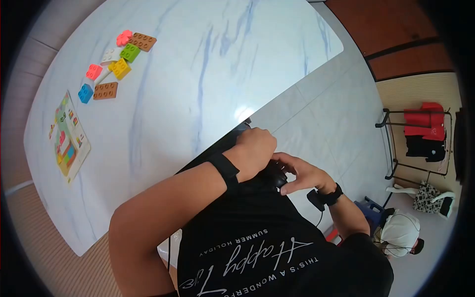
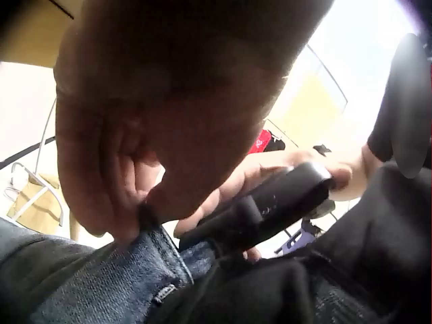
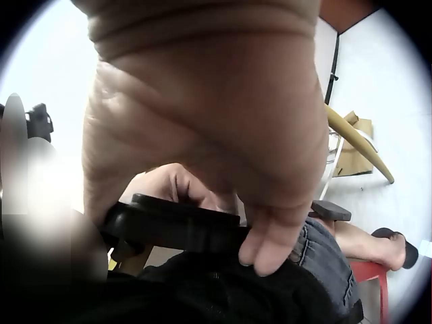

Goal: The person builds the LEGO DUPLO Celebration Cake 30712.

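Note:
At the person's waist, below the table's edge, the left hand [image 1: 255,151] and the right hand [image 1: 308,175] are close together. In the left wrist view the left hand [image 2: 155,115] has its fingertips pinched on the edge of blue denim [image 2: 115,287]. Beside it the right hand holds a black device [image 2: 277,202]. From the right wrist, the right hand [image 3: 209,128] spans the black device [image 3: 182,226], thumb at one end and fingers at the other. A black shirt [image 1: 257,237] covers part of the waist.
On the white marbled table [image 1: 168,99] lie several toy bricks, among them a yellow brick [image 1: 119,69] and a blue brick [image 1: 85,93], and a printed sheet [image 1: 70,138]. A clothes rack [image 1: 391,143] and another person [image 1: 401,231] are at the right.

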`<state>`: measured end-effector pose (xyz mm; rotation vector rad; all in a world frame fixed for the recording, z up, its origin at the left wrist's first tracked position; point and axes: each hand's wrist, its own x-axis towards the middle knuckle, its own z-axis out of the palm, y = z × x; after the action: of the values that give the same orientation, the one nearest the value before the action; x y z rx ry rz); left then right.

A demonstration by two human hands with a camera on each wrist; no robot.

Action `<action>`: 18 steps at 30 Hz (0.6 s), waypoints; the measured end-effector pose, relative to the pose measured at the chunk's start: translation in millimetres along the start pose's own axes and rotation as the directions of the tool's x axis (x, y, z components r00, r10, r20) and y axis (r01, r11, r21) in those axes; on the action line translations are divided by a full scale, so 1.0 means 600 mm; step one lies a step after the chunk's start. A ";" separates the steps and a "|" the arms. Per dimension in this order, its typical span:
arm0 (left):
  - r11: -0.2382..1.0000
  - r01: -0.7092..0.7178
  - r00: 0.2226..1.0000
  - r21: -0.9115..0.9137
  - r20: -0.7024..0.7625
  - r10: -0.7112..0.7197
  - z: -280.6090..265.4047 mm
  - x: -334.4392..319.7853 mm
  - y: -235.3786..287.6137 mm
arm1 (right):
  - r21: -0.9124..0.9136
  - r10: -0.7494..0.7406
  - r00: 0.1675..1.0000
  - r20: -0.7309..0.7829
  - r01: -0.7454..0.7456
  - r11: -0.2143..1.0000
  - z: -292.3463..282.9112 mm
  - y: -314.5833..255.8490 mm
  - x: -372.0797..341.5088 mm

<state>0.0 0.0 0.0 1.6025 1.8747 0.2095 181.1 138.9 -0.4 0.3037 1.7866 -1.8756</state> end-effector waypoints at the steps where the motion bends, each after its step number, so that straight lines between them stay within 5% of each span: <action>1: 1.000 0.012 0.999 -0.014 -0.030 -0.012 -0.006 0.002 0.002 | -0.024 0.008 1.000 0.018 -0.007 1.000 -0.001 0.003 -0.002; 5: 0.996 0.037 0.994 -0.086 -0.101 -0.045 -0.008 -0.004 -0.014 | -0.063 -0.086 0.996 -0.022 0.085 0.994 0.030 0.021 0.018; 7: 0.997 0.027 0.988 -0.078 -0.152 -0.039 0.001 -0.004 -0.015 | -0.023 -0.171 0.958 -0.231 0.170 0.985 0.051 0.015 0.021; 12: 0.988 -0.023 0.979 -0.150 -0.204 -0.008 -0.002 -0.006 -0.014 | 0.019 -0.129 0.947 -0.295 0.141 0.990 0.032 0.051 0.034; 16: 0.941 -0.141 0.973 -0.308 -0.220 0.074 -0.009 -0.030 0.003 | -0.057 -0.150 0.895 -0.419 0.139 0.989 0.044 0.098 0.073; 18: 0.957 -0.133 0.968 -0.258 -0.241 0.070 0.003 -0.036 0.007 | -0.294 -0.297 0.837 -0.461 0.171 0.940 0.036 0.109 0.095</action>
<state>5.2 -19.8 8.7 1.5358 1.8369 0.6954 171.1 106.2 -83.0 0.5391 2.4814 -1.8213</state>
